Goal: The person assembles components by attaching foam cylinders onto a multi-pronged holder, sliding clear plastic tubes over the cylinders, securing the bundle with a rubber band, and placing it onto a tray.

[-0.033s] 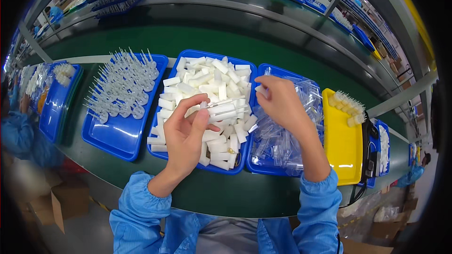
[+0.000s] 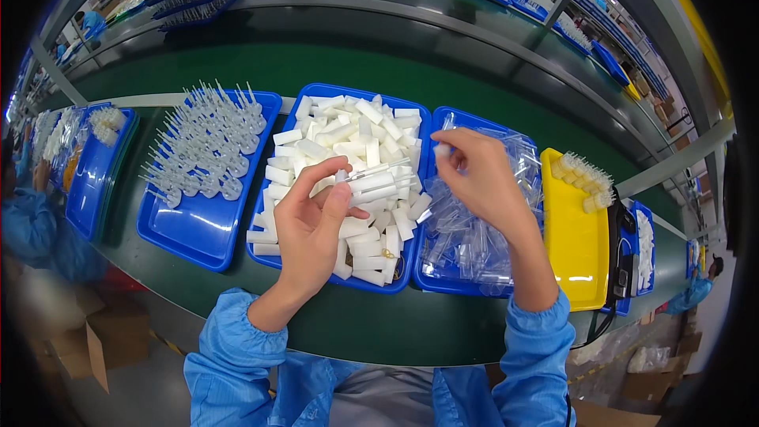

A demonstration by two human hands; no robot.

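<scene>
My left hand (image 2: 308,217) is closed, thumb against fingers, on several thin-stemmed pieces (image 2: 373,183) with white bodies, their stems pointing right. They hover over a blue tray (image 2: 399,285) heaped with short white foam cylinders (image 2: 348,134). To the right, my right hand (image 2: 482,178) pinches a small white piece (image 2: 442,150) between thumb and fingers; its far part is hidden. Below this hand stands a second blue tray (image 2: 431,275) full of clear plastic tubes (image 2: 466,245). The two hands are apart.
A blue tray (image 2: 186,237) at left carries upright translucent pieces with thin stems (image 2: 209,146). On the right, a yellow tray (image 2: 577,269) holds a row of white foam pieces with stems (image 2: 583,180). A metal rail (image 2: 395,12) runs along the back; co-workers sit beyond.
My right hand has shifted slightly to the right with the small white piece, its fingers changing position a little. My left hand stays almost still.
</scene>
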